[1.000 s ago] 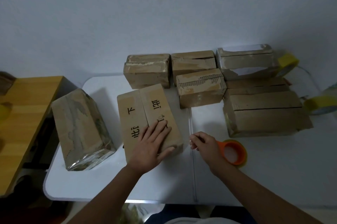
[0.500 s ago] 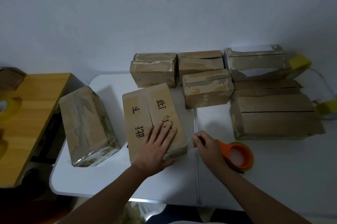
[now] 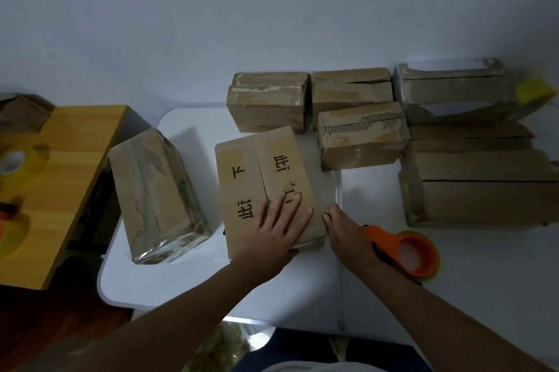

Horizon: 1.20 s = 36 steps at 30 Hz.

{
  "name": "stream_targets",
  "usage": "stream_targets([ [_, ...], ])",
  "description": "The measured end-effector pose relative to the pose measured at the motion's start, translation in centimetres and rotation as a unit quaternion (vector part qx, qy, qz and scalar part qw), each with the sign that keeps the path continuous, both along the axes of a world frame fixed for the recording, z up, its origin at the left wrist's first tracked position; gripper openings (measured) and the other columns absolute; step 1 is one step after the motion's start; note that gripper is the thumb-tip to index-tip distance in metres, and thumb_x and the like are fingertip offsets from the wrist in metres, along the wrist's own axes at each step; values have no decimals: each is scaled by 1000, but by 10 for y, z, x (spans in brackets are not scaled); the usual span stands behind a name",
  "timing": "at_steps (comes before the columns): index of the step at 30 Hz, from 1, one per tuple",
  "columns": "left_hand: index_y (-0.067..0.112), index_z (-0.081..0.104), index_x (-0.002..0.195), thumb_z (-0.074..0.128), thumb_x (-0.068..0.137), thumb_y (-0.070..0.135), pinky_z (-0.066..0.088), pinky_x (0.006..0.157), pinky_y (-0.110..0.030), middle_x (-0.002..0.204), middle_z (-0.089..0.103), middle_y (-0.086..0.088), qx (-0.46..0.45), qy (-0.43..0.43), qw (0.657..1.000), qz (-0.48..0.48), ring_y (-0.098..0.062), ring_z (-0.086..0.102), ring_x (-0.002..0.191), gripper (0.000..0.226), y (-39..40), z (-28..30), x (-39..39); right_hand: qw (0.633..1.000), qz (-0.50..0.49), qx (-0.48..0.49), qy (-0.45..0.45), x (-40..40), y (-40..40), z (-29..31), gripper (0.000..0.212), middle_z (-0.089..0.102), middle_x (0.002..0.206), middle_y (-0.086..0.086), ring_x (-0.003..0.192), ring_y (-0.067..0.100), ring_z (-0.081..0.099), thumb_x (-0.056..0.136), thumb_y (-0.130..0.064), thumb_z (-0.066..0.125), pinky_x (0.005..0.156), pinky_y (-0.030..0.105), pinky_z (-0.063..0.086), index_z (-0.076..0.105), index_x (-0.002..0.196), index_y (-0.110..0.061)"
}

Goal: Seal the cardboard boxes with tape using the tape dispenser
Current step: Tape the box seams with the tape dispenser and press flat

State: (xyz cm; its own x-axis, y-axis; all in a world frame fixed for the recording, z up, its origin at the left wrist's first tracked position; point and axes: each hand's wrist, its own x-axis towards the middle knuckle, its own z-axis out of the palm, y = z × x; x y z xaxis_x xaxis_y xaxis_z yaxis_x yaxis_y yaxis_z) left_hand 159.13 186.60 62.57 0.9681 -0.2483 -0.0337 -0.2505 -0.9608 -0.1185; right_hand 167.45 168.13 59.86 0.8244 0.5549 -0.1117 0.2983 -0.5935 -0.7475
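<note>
Left hand (image 3: 273, 237), fingers straight and spread, presses flat on the near end of the printed cardboard box (image 3: 266, 187), beside its centre seam; right hand (image 3: 344, 231) grips the orange tape dispenser (image 3: 405, 253), fingertips curled and touching the box's near right corner. Dispenser rests on the white table (image 3: 484, 274) just right of that box, its ring holding a roll of yellowish tape. Printed box lies flat with both top flaps closed and black characters on each flap; contents cannot be seen. To its left stands a tilted box (image 3: 154, 199) wrapped in glossy clear tape. Behind it, three worn smaller boxes (image 3: 269, 100) sit near the wall, one set forward of the others. At right, larger boxes (image 3: 481, 184) are stacked, seams visible, with a yellow tape roll (image 3: 534, 96) beyond them. A wooden side table (image 3: 69, 178) at left carries further tape rolls, blurred. Pale wall (image 3: 272, 8) fills the background.
</note>
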Motion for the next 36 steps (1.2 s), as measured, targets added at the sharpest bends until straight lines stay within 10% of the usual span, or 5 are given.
stream_targets([
  [6,20,24,155,65,85,52,26,115,-60,160,25,-15,-12,-5,1000,0,-41,25,146,87,1,-3,0,999,28,-8,-38,-1,5,-10,25,50,92,-7,75,8,54,93,-59,21,64,35,51,33,97,-38],
  [10,21,22,156,65,85,52,24,115,-60,160,24,-15,-16,8,1000,1,-41,25,146,89,1,0,1,998,40,-55,15,10,10,-3,17,41,114,0,81,16,54,100,-31,46,70,40,52,39,112,-21],
  [15,22,18,157,70,80,54,26,115,-59,161,23,-13,-22,25,999,-21,-39,23,147,98,4,2,0,993,60,-106,0,4,-8,7,37,38,125,0,74,14,49,88,1,56,51,14,30,46,120,-14],
  [22,22,14,158,70,79,53,24,115,-60,163,17,-13,-24,20,999,-23,-38,17,149,102,5,0,0,975,195,-107,-13,20,-27,48,37,42,105,-9,91,8,45,82,-45,69,69,21,38,46,100,-22],
  [36,33,14,157,38,94,67,13,122,-48,165,9,5,-172,68,983,2,-20,6,152,75,8,22,7,960,186,-206,-42,9,-19,52,46,42,114,-4,91,14,50,82,-45,67,65,28,37,39,111,-23],
])
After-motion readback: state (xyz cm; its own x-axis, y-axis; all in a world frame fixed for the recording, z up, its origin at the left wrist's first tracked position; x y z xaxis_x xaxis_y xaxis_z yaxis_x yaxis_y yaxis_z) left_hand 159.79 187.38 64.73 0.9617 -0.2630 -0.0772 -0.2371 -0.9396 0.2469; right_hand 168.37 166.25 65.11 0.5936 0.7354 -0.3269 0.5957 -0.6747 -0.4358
